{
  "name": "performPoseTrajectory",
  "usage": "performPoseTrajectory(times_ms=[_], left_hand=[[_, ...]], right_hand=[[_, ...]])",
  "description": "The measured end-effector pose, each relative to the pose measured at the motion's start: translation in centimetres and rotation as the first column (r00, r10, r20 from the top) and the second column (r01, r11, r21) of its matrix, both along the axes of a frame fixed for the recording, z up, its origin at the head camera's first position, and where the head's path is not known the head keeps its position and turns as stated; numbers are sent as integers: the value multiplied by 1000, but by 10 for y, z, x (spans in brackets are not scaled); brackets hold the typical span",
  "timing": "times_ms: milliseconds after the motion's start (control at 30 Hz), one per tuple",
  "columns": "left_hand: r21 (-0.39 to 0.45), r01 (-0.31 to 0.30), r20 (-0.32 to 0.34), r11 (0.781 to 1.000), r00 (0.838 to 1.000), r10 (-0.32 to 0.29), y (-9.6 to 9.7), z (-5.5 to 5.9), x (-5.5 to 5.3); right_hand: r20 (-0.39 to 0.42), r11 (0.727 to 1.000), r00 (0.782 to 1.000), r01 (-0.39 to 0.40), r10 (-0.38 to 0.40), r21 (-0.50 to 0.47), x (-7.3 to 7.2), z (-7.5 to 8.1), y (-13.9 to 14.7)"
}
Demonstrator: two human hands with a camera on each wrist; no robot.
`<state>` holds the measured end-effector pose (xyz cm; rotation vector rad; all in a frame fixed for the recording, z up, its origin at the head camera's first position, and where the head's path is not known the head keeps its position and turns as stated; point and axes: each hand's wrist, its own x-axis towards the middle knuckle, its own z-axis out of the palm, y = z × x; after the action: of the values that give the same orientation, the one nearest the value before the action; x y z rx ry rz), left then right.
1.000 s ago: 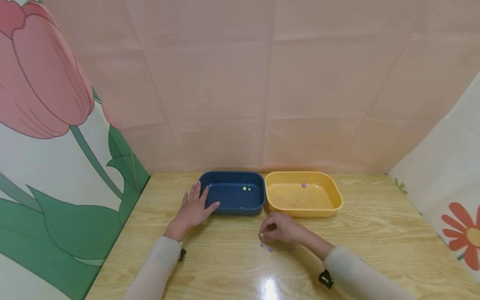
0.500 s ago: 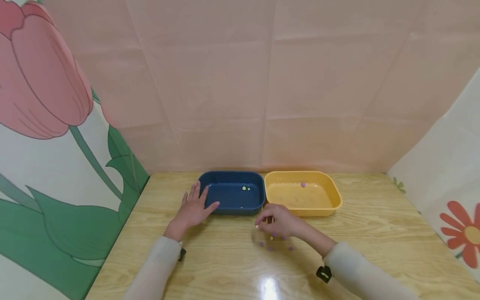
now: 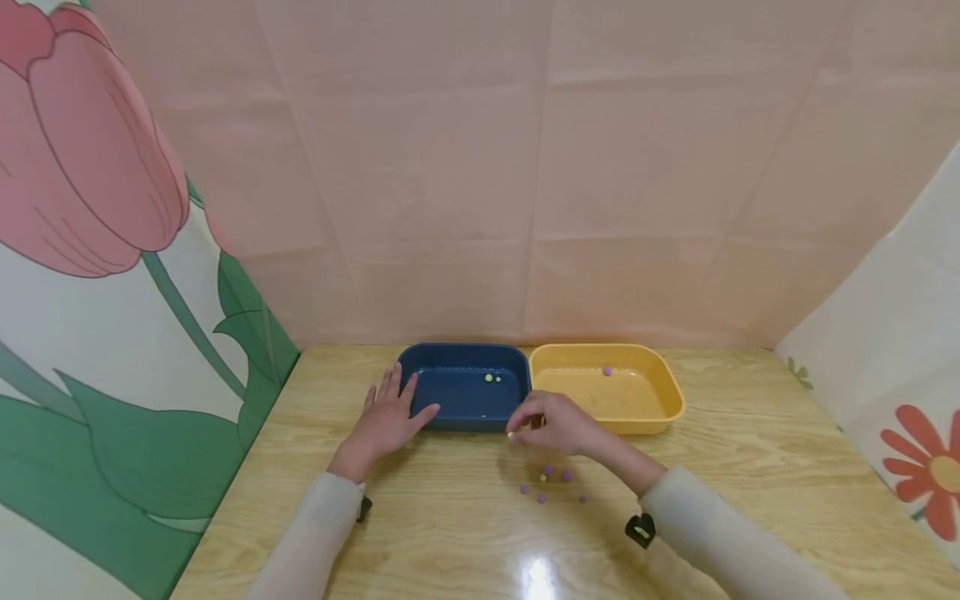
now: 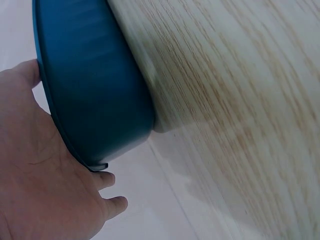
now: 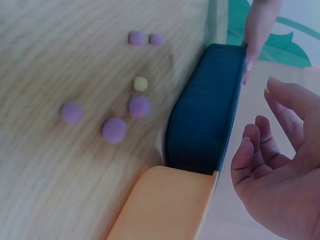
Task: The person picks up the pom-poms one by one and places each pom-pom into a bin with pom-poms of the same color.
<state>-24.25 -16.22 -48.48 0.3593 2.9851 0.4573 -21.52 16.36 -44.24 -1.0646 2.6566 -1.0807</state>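
Observation:
My right hand [image 3: 555, 423] pinches a small pale yellow ball [image 3: 511, 435] between thumb and forefinger, held up at the front right corner of a dark blue tray [image 3: 465, 423]. In the right wrist view only a sliver of that ball shows at the fingertips, and the other fingers are curled. My left hand [image 3: 386, 421] lies with spread fingers on the blue tray's left rim. Two yellow balls [image 3: 489, 378] are inside this tray. On the table below my right hand lie several purple balls [image 5: 114, 130] and one yellow ball [image 5: 140, 83].
A yellow tray [image 3: 637, 427] stands right beside the blue one, with a purple ball [image 3: 607, 372] in it. Both trays sit at the back of the wood-grain table [image 3: 750, 467], against a pink wall covering [image 3: 420, 208].
My right hand has lifted from the table with the yellow ball and moved up to the blue tray's front corner, uncovering the balls beneath. My left hand has stayed put.

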Motion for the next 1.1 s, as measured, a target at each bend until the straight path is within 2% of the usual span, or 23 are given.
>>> performPoseTrajectory(times_ms=[167, 533, 867, 1100], left_hand=[[6, -1, -5, 1000, 1000, 1, -1, 0, 0], [13, 1, 0, 1000, 1000, -1, 0, 1, 0], [17, -6, -1, 1000, 1000, 6, 0, -1, 0], [17, -9, -3, 1000, 1000, 9, 0, -2, 0]], right_hand=[[7, 1000, 1000, 11, -11, 7, -7, 6, -4], [42, 992, 992, 113, -115, 47, -22, 13, -11], [101, 983, 978, 181, -184, 44, -44, 18, -12], [132, 976, 967, 215, -218, 42, -55, 17, -13]])
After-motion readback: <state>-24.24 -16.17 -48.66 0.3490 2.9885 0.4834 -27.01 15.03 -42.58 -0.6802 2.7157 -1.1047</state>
